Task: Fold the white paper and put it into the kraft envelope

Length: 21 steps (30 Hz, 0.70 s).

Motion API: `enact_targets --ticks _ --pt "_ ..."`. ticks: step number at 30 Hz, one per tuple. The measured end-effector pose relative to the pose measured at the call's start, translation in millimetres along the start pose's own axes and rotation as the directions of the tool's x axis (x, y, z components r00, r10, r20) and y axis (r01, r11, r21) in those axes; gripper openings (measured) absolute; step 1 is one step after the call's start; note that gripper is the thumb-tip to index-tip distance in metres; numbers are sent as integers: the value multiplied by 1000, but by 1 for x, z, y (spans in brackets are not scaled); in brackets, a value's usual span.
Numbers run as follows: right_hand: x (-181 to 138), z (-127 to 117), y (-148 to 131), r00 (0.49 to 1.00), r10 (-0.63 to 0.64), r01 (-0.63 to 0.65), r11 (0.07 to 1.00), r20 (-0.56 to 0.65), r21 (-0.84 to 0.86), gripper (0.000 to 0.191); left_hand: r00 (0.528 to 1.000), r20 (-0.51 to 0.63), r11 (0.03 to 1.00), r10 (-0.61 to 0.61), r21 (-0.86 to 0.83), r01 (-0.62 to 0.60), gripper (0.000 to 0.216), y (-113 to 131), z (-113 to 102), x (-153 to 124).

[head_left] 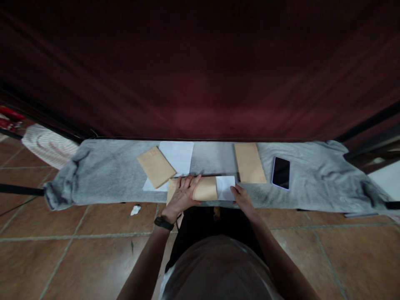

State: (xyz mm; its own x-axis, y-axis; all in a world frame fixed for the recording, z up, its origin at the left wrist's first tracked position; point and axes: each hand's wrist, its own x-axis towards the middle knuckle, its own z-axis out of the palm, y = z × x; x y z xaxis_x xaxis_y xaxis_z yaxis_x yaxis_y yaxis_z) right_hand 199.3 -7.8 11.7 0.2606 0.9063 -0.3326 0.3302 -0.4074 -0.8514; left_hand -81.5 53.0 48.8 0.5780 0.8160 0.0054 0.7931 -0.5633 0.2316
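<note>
spreading along a narrow surface, the grey blanket (106,179) looks soft and fuzzy to us, rumpled at both ends, under smooth, flat oblongs of brown paper. we have the middle envelope (205,189) lying sideways at the near edge, with crisp white paper (225,189) sticking out past its right end; whether it sits inside or beneath, we cannot tell. our left hand (185,193) lies across the envelope's left part, fingers spread on top, though we cannot tell how firmly it grips. our right hand (242,196) pinches the paper's outer right edge between thumb and fingers. close on the left, the tilted envelope (156,166) overlaps a white sheet (181,155); to the right lie another envelope (250,163) and a phone (281,173). we see grey cloth between sheet and right-hand envelope, and more beyond the phone; dark red fabric (200,91) borders the far edge.
</note>
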Motion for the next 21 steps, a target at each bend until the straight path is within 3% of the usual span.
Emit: enact_targets --ticks 9,21 --pt "0 3 5 998 -34 34 999 -48 -2 26 1000 17 999 -8 -44 9 130 -1 4 -1" --pt "1 25 -11 995 -102 102 980 8 -173 19 999 37 998 39 -50 -37 123 5 3 4"
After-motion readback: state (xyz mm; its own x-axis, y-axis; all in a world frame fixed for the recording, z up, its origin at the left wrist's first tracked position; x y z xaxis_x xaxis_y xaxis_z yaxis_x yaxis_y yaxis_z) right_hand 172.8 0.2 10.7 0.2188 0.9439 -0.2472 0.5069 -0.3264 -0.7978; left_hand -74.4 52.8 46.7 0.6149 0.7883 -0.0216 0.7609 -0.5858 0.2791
